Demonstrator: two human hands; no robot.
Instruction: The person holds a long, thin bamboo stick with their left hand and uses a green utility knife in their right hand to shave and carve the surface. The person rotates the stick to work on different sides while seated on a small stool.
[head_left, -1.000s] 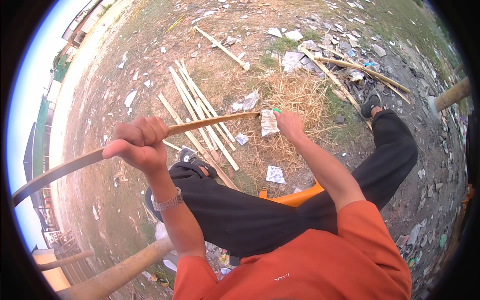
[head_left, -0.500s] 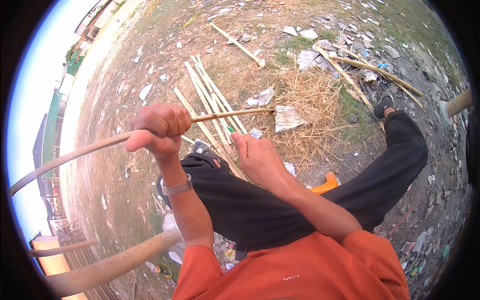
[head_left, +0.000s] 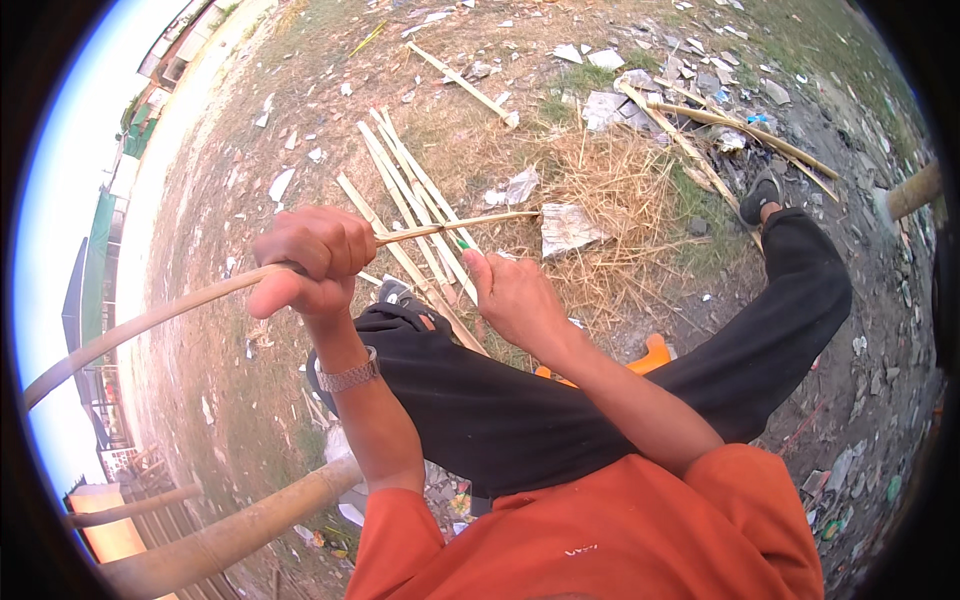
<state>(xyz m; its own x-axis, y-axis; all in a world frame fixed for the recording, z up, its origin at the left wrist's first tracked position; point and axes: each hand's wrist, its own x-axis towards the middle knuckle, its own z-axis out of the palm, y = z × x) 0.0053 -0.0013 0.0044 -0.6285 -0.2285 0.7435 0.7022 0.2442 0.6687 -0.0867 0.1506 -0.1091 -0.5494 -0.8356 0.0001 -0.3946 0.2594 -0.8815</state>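
A seated person in an orange shirt [head_left: 610, 530] steadies a long, bowed bamboo strip [head_left: 220, 289], the left hand [head_left: 315, 258] closed in a full fist around it. The strip runs from the far left of the scene, through the fist, to a tip beside a pale, crumpled slab [head_left: 572, 230] near the straw [head_left: 625, 195]. The right hand [head_left: 518, 305] is curled shut around a green-ended tool [head_left: 463, 244], mostly hidden, just below the strip; whether the two touch cannot be told. Loose strips [head_left: 400, 190] lie beyond. The work appears to be at the strip-dressing stage; the next stroke would call for a firm left grip and a controlled right hand.
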